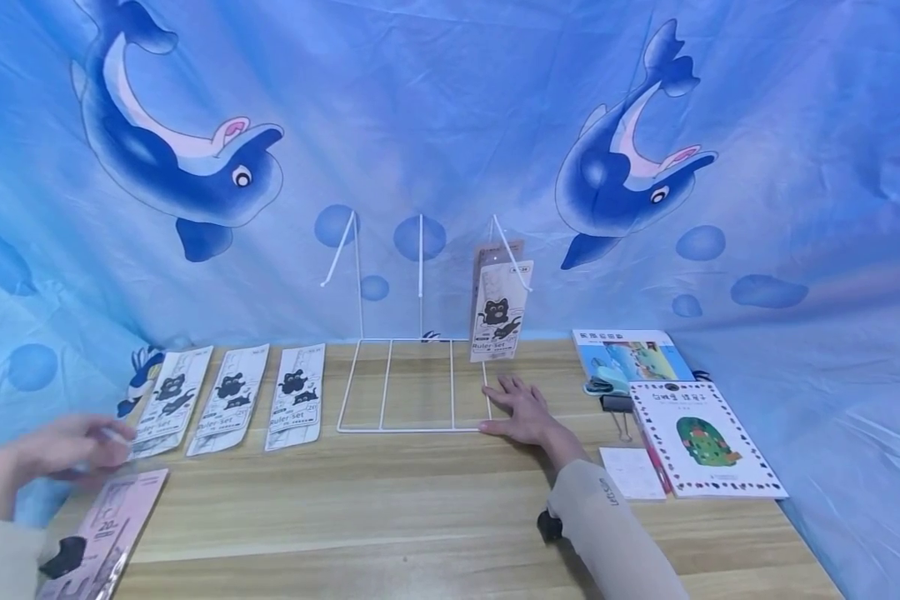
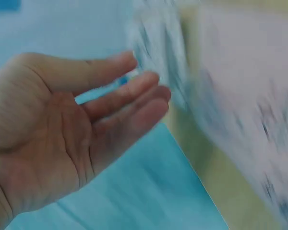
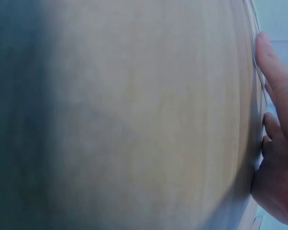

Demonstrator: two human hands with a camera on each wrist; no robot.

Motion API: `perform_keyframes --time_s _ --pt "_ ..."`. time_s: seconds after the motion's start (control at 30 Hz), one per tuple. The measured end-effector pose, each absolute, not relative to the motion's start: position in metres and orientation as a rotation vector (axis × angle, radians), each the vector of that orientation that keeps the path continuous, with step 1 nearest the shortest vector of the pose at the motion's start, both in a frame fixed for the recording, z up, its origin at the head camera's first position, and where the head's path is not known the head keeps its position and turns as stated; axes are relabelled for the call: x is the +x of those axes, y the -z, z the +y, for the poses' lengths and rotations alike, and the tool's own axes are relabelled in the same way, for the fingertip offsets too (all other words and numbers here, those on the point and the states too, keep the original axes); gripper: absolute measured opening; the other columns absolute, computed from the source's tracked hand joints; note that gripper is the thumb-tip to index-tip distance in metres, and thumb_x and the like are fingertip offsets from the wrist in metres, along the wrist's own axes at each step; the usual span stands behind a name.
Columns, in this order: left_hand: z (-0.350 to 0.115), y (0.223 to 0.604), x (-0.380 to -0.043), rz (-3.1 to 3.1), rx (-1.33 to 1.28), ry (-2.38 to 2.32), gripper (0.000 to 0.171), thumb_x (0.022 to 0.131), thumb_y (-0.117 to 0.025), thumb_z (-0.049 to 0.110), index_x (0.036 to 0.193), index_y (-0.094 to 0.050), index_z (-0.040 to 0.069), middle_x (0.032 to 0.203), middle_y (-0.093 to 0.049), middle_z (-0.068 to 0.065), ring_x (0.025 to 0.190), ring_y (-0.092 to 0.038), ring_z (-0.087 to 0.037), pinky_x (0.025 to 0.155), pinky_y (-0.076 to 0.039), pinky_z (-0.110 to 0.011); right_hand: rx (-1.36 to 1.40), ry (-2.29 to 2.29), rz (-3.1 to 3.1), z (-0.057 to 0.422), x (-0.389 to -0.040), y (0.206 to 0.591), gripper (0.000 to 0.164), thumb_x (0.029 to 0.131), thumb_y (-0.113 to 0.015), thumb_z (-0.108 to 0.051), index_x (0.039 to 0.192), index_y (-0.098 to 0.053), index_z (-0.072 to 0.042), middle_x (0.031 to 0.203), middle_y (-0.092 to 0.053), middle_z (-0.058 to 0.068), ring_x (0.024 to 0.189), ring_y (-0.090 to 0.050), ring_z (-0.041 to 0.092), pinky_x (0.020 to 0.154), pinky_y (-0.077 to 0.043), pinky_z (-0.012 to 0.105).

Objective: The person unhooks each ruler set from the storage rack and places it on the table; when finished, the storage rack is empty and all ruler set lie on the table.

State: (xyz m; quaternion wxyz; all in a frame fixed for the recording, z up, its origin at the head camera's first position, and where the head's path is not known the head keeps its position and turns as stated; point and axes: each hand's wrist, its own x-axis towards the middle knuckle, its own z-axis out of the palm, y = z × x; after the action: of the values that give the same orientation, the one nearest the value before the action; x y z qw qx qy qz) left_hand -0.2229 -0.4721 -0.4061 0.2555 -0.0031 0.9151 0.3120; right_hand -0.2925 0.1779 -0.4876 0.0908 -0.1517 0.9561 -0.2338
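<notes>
My left hand [image 1: 75, 448] hovers, blurred, at the lower edge of the leftmost ruler set packet [image 1: 171, 396]. In the left wrist view its fingers [image 2: 129, 105] are extended, with nothing between them and the thumb. Two more ruler set packets, a middle one [image 1: 229, 396] and a right one [image 1: 296, 392], lie alongside. My right hand [image 1: 523, 414] rests on the table at the right side of a white wire rack [image 1: 405, 430], thumb and fingers touching its base wire. From the rack's right hook hangs a ruler set packet [image 1: 501, 312] with another behind it.
Pink packets [image 1: 112, 529] lie at the front left. Two booklets, a blue one [image 1: 626, 354] and a white one [image 1: 708, 442], lie at the right beside a black binder clip [image 1: 617, 404] and a white note pad [image 1: 632, 472]. A blue dolphin curtain [image 1: 450, 125] hangs behind the table.
</notes>
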Motion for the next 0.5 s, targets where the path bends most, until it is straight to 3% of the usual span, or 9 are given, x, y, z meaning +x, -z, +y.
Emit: perform_keyframes --time_s 0.17,0.5 --pt "-0.405 0.375 -0.243 2.421 0.285 -1.007 0.063 0.088 -0.065 0.014 0.136 -0.035 -0.015 0.123 -0.056 -0.034 0.093 -0.067 -0.014 0.079 -0.062 -0.038 -0.450 0.708 2.846 0.178 -0.291 0.488 0.074 0.083 -0.066 -0.056 0.147 -0.039 -0.028 0.163 -0.018 0.012 0.153 -0.009 0.036 0.124 -0.002 0.062" --pt "-0.240 0.347 -0.281 2.494 0.722 -0.975 0.049 0.089 -0.063 0.012 0.134 -0.049 -0.001 0.121 -0.063 -0.024 0.097 -0.068 -0.022 0.072 -0.062 -0.033 -0.452 0.705 2.860 0.178 -0.291 0.490 0.075 0.082 -0.066 -0.057 0.146 -0.040 -0.029 0.163 -0.019 0.011 0.153 -0.011 0.036 0.123 -0.003 0.062"
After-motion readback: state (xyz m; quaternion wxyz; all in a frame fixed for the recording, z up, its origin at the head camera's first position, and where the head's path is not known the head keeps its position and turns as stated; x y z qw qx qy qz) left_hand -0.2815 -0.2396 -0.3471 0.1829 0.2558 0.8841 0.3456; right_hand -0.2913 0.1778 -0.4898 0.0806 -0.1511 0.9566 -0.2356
